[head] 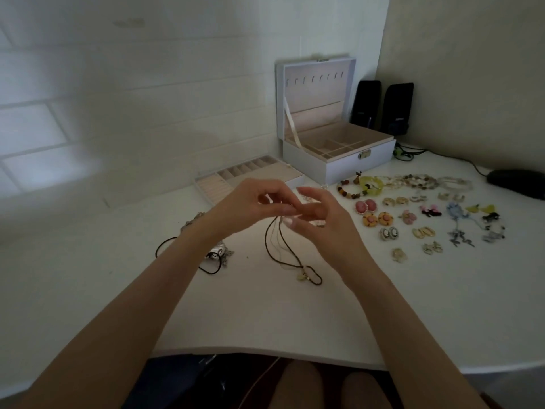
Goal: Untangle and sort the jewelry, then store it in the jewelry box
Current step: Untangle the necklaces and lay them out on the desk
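Pinching a tangle of thin dark and pale necklace cords, the person's left hand and right hand meet just above the white counter. The left grip is clamped on the cords with curled fingers. The right grip nips the same strands between thumb and forefinger, its other fingers raised loosely. The cords hang down from both hands, and their lower loops and a small pale pendant lie on the counter.

To the left, under the left forearm, lies a second black cord necklace with silver pieces, and a silvery chain lies just behind it. The white hinged jewelry box stands open near the wall, its lid upright, showing a row of hooks. A beige-lined divided tray lies on the counter beside it.

To the right of the hands, beaded bracelets lie in a row, with pairs of coloured earrings laid out in front of them. Two black speakers stand behind the box, each with a small mark too blurred to read. A black computer mouse rests at the far right.
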{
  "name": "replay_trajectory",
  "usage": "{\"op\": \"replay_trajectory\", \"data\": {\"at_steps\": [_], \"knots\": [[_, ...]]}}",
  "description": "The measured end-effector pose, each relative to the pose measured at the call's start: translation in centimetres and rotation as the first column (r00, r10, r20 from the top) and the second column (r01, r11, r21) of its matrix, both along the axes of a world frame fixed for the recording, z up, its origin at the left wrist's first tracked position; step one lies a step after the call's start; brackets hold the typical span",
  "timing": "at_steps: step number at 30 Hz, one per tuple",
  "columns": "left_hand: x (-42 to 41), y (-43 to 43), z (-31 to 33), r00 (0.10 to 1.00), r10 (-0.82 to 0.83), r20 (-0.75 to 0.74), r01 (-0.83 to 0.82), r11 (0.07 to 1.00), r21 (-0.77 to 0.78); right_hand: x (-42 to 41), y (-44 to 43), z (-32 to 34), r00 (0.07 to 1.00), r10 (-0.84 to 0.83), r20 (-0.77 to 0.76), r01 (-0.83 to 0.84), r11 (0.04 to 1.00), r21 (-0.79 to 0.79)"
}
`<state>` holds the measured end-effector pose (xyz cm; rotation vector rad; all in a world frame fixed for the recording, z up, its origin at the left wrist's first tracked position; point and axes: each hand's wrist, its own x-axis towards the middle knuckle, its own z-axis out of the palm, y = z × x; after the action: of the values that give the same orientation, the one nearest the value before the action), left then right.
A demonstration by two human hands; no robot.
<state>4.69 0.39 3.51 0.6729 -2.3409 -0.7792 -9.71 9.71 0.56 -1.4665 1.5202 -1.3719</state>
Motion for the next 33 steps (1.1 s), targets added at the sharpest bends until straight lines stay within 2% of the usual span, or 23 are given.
{"op": "replay_trajectory", "data": {"at_steps": [7,11,12,15,18,22,25,28,31,33], "knots": [[0.5,-0.6,0.7,0.985,0.123,-0.121,-0.123,0.992,0.014,-0.1,-0.2,0.5,0.996,-0.005,0.084,0.006,1.0,-0.004],[0.1,-0.6,1.3,0.982,0.102,-0.158,-0.109,0.993,-0.037,0.4,0.2,1.5,0.935,0.129,0.33,-0.134,0.991,-0.007],[-0.1,-0.6,1.4,0.978,0.109,-0.18,-0.118,0.992,-0.042,0.4,0.2,1.6,0.929,0.149,0.339,-0.155,0.988,-0.009],[-0.4,-1.3,1.6,0.934,0.219,-0.283,-0.232,0.973,-0.014,0.4,0.2,1.3,0.966,0.132,0.222,-0.137,0.991,0.005],[-0.5,-2.7,1.2,0.847,0.4,-0.35,-0.407,0.912,0.055,0.5,0.5,0.8,0.978,0.125,0.165,-0.126,0.992,-0.002],[-0.3,-4.5,0.2,0.779,0.54,-0.318,-0.532,0.838,0.119,0.5,0.9,0.1,0.992,0.041,0.124,-0.035,0.998,-0.049],[0.0,-5.3,-0.5,0.739,0.613,-0.281,-0.588,0.789,0.177,0.4,1.2,0.0,0.983,0.011,0.181,-0.004,0.999,-0.037],[0.2,-5.3,-0.9,0.726,0.612,-0.314,-0.505,0.784,0.36,0.1,1.6,0.1,0.957,0.037,0.288,-0.028,0.999,-0.036],[0.4,-5.0,-0.8,0.701,0.601,-0.384,-0.314,0.743,0.591,-0.2,1.8,0.0,0.929,0.071,0.362,-0.058,0.997,-0.046],[0.5,-5.0,-0.6,0.688,0.599,-0.41,-0.208,0.703,0.679,-0.3,1.7,-0.2,0.919,0.046,0.393,-0.037,0.999,-0.03]]}}
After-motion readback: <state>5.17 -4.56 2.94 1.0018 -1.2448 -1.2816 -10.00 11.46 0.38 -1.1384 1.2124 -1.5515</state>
